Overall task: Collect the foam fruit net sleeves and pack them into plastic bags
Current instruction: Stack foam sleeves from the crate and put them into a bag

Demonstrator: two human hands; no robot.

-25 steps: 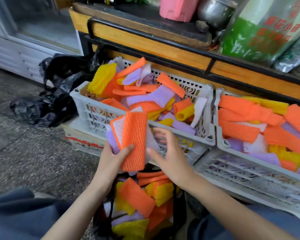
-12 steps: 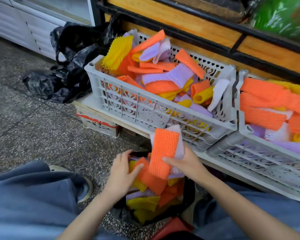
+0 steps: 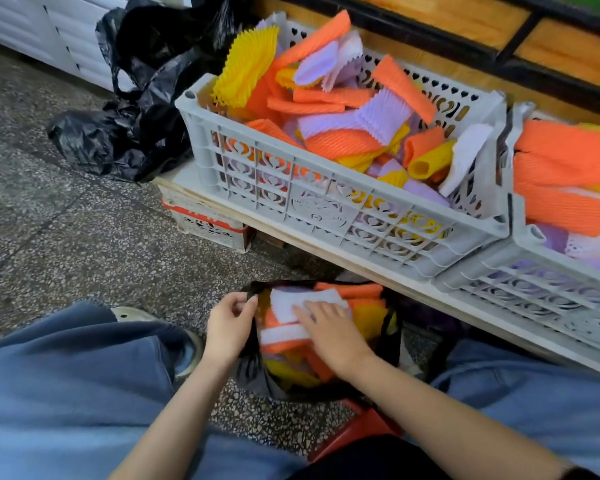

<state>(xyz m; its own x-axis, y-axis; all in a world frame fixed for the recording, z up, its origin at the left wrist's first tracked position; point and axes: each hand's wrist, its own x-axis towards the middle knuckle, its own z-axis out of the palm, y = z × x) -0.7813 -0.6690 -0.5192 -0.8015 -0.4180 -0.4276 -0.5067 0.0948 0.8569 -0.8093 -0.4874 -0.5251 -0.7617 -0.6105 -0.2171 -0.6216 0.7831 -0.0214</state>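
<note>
Looking down in the head view, the bag (image 3: 253,370) stands open on the floor (image 3: 66,220) between the person's knees, at 6 o'clock from the frame's middle. It is black and packed to the rim with sleeves (image 3: 368,320) in orange, yellow, purple and white. The left hand (image 3: 227,327) is at the bag's 9 o'clock edge, its fingers (image 3: 248,301) and thumb pinched together on the black rim. The right hand (image 3: 329,336) lies palm down on the pile. Its fingers (image 3: 305,311) are straight and close together, pressing on a white sleeve (image 3: 291,303) that lies uppermost, toward the bag's 11 o'clock.

At 12 o'clock from the bag a grey crate (image 3: 291,188) sits on a pale plank (image 3: 326,252), heaped with more loose sleeves in the same colours. A second crate (image 3: 534,282) stands just beside it at its 3 o'clock end and holds sleeves too, mostly orange. At 10 o'clock of the frame, crumpled bags (image 3: 136,109), also black, lie on the floor against the first crate's 9 o'clock end. A shoe (image 3: 187,351) shows at the bag's 9 o'clock, near the left wrist. Part of a red stool (image 3: 357,431) shows at the bag's 6 o'clock.
</note>
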